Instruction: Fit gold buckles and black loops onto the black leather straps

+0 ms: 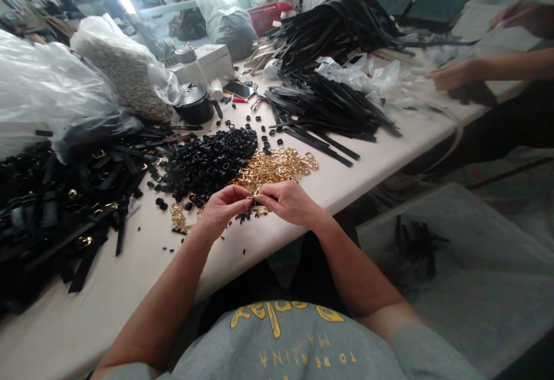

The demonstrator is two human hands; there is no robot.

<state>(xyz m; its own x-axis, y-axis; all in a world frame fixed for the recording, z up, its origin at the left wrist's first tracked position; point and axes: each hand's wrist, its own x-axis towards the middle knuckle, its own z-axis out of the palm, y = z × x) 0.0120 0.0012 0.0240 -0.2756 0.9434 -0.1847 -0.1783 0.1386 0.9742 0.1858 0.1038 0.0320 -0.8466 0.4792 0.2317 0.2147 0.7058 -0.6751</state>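
Cluttered bench (367,161): we pinch small gold buckle (255,198) between left hand (223,207) and right hand (288,201), close above gold pile (277,166), black rings (208,161) within reach.

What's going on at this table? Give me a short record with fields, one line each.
Left hand: pinching a small gold piece, fingertips meeting the right hand
Gold buckles: loose heap just beyond the hands
Black rings: larger heap, touching the gold one
Black straps: piles farther back on the table
Finished straps: heap at left
Co-worker's hand: far right, on the table
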